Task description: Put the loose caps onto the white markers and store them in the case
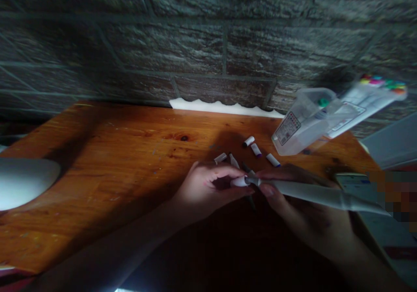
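Note:
My left hand (203,185) pinches a small white marker cap (239,181) between thumb and fingers. Closed around a long pale grey marker (306,191), my right hand (312,222) points its left end at that cap; whether the two touch or overlap I cannot tell. The marker's other end tapers to a tip at the right. Beyond my hands lie several loose caps, among them a black-edged cap (248,141), a purple-edged cap (256,150) and a blue-edged cap (273,160). Just past my left fingers rests another pale marker (233,160), partly hidden.
On the right stand a clear plastic holder (286,142) and, leaning behind it, a case of colourful markers (361,103). A white rounded object (28,181) sits at the left. A scalloped white strip (224,106) runs along the wooden table's (140,148) back edge, against a brick wall (195,44).

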Demonstrator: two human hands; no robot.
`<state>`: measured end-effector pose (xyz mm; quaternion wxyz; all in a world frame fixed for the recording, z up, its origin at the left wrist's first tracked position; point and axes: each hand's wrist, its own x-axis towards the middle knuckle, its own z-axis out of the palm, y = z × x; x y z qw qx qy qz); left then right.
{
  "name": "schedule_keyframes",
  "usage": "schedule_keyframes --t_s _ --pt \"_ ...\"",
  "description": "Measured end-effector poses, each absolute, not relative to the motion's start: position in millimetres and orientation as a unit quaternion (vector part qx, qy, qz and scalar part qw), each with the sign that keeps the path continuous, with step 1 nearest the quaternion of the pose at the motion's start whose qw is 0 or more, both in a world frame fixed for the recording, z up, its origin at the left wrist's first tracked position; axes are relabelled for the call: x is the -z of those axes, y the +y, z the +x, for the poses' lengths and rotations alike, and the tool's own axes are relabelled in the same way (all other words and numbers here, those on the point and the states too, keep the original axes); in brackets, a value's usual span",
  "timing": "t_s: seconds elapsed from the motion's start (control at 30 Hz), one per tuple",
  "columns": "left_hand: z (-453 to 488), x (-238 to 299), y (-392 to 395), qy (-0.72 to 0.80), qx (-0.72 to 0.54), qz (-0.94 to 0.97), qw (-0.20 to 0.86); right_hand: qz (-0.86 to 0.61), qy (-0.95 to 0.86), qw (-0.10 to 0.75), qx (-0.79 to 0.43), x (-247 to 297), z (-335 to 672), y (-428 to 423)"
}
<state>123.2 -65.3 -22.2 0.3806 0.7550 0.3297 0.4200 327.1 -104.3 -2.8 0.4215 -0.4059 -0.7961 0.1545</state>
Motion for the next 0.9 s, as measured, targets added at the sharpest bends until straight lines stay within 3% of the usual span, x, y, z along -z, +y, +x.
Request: schedule_keyframes --t_s 0.3,0.6,0.9 --pt "122.8 20.6 -71.6 0.359 -0.415 0.754 0.361 -0.518 -0.746 0.418 -0.010 1.5 344.6 -89.1" --pt "122.8 21.5 -70.0 0.366 -0.411 0.748 0.371 -0.435 -0.767 0.447 -0.152 6.0 332.2 -103.7" --pt "122.6 20.7 -71.3 0.381 -0.401 0.760 0.341 -0.423 -0.780 0.436 -0.154 5.0 334.1 -103.6"
